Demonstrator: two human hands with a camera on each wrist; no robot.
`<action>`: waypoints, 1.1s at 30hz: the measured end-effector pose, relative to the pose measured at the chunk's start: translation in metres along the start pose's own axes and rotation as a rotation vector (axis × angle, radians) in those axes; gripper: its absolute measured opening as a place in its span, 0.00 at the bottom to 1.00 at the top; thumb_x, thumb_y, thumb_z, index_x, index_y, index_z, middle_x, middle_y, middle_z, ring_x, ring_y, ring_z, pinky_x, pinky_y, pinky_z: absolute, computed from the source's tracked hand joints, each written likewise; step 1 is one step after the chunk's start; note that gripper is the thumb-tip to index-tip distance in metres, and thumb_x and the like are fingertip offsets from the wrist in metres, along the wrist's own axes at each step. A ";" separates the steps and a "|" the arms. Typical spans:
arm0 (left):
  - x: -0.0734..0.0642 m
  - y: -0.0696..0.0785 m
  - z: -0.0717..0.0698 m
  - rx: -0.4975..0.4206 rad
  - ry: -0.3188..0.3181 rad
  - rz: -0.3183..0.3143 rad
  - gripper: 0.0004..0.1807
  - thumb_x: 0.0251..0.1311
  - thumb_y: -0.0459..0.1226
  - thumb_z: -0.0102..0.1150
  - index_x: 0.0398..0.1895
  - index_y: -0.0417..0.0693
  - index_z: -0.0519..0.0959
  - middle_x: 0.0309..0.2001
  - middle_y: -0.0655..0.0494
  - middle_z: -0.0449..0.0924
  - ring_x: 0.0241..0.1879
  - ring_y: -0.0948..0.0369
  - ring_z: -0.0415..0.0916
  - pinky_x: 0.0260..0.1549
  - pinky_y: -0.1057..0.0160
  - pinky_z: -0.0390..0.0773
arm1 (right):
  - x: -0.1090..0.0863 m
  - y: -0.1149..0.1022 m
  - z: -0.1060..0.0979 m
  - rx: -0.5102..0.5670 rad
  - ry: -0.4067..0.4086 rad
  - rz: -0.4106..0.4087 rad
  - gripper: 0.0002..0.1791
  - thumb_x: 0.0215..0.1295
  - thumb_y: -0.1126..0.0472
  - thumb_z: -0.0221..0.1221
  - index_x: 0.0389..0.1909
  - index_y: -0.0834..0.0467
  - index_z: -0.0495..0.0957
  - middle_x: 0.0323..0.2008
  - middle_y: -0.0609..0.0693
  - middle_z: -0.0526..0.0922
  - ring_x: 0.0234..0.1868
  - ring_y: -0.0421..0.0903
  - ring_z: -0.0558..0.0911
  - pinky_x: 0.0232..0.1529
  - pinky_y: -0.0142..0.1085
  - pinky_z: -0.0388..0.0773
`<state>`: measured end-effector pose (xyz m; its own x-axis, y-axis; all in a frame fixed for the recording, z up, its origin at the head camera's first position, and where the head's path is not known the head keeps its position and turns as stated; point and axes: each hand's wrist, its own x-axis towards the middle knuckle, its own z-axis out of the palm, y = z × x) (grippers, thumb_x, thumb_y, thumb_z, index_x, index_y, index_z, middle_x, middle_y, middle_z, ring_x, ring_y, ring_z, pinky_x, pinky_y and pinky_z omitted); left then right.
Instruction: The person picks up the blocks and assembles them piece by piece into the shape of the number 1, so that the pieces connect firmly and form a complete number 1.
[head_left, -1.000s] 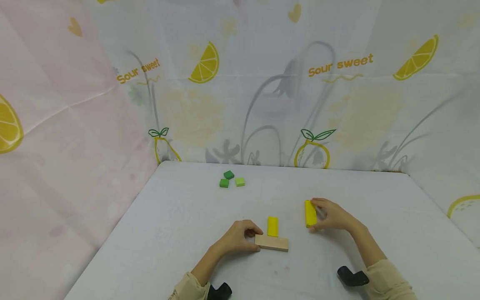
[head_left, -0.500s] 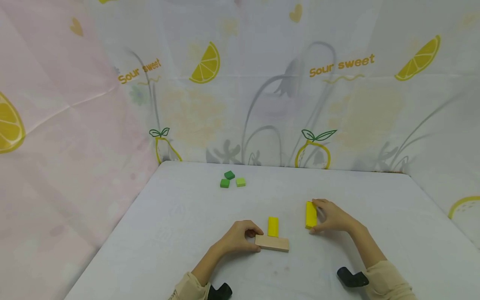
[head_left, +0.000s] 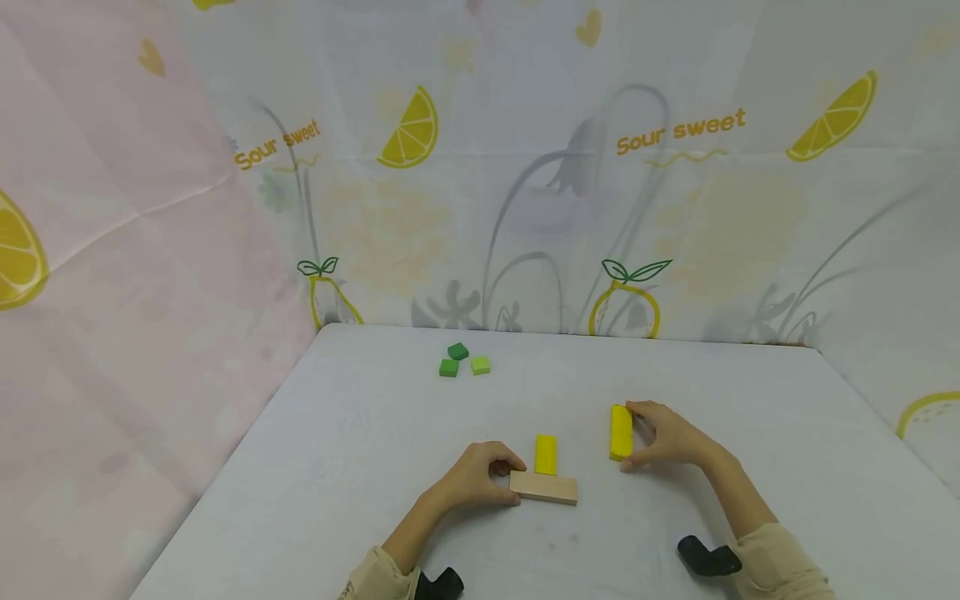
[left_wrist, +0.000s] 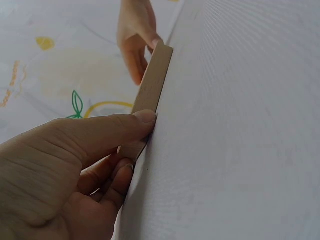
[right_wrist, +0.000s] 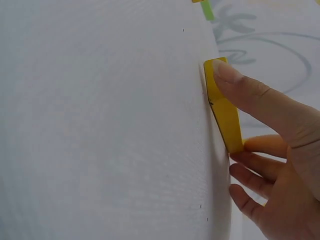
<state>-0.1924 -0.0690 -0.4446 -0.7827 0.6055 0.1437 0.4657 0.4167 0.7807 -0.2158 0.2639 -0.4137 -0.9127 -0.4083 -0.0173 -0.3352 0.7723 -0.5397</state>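
My left hand (head_left: 477, 477) pinches the left end of a plain wooden block (head_left: 543, 487), thumb on the near side and fingers behind. In the left wrist view the wooden block (left_wrist: 152, 82) runs away from the thumb, low along the white surface. A yellow block (head_left: 546, 454) lies just behind its middle, end toward it. To the right, my right hand (head_left: 666, 433) holds another yellow block (head_left: 621, 432) lengthwise, thumb at the near end and fingertips at the far end. The right wrist view shows the thumb pressed on this yellow block (right_wrist: 227, 117), the other fingers loosely bent.
Two dark green blocks (head_left: 448, 368) and a light green block (head_left: 480, 365) lie together toward the back of the white-covered table (head_left: 337, 450). A printed curtain (head_left: 525, 208) hangs behind it. Black wrist mounts (head_left: 707, 556) show by both sleeves.
My right hand and its yellow block have shifted slightly toward me. The left hand and the wooden block have stayed in place.
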 end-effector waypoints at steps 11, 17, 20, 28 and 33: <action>-0.001 -0.001 -0.001 0.002 0.002 0.001 0.18 0.40 0.31 0.74 0.39 0.40 0.82 0.37 0.55 0.81 0.35 0.69 0.72 0.39 0.71 0.74 | 0.000 -0.002 0.003 -0.020 0.047 -0.028 0.50 0.39 0.51 0.74 0.58 0.77 0.65 0.56 0.72 0.70 0.57 0.68 0.69 0.57 0.59 0.64; -0.001 0.000 -0.001 -0.003 0.000 0.001 0.19 0.40 0.31 0.74 0.39 0.40 0.82 0.37 0.55 0.81 0.35 0.67 0.72 0.39 0.70 0.74 | 0.002 -0.003 0.006 -0.001 0.104 -0.064 0.48 0.36 0.53 0.74 0.56 0.77 0.67 0.51 0.69 0.73 0.52 0.64 0.73 0.53 0.58 0.68; -0.001 0.000 0.000 -0.006 -0.006 -0.007 0.19 0.39 0.30 0.74 0.39 0.39 0.82 0.37 0.54 0.81 0.35 0.67 0.72 0.39 0.70 0.74 | 0.002 -0.003 0.007 0.015 0.130 -0.086 0.48 0.36 0.54 0.75 0.56 0.76 0.67 0.49 0.67 0.74 0.49 0.62 0.73 0.50 0.57 0.71; 0.000 0.002 -0.001 -0.005 -0.007 -0.008 0.19 0.39 0.30 0.74 0.39 0.39 0.82 0.37 0.54 0.81 0.35 0.67 0.72 0.39 0.70 0.74 | 0.008 -0.005 0.007 0.031 0.123 -0.085 0.47 0.37 0.53 0.74 0.57 0.76 0.67 0.51 0.66 0.74 0.50 0.61 0.73 0.48 0.53 0.75; -0.001 0.001 -0.001 -0.007 -0.004 -0.013 0.19 0.39 0.30 0.74 0.39 0.40 0.82 0.37 0.55 0.81 0.35 0.69 0.71 0.39 0.71 0.74 | 0.013 -0.007 0.007 0.055 0.116 -0.107 0.47 0.38 0.54 0.74 0.57 0.76 0.67 0.52 0.68 0.73 0.51 0.62 0.73 0.49 0.51 0.75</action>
<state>-0.1921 -0.0699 -0.4435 -0.7873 0.6025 0.1311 0.4524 0.4200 0.7867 -0.2238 0.2497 -0.4160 -0.8943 -0.4255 0.1387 -0.4219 0.6980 -0.5786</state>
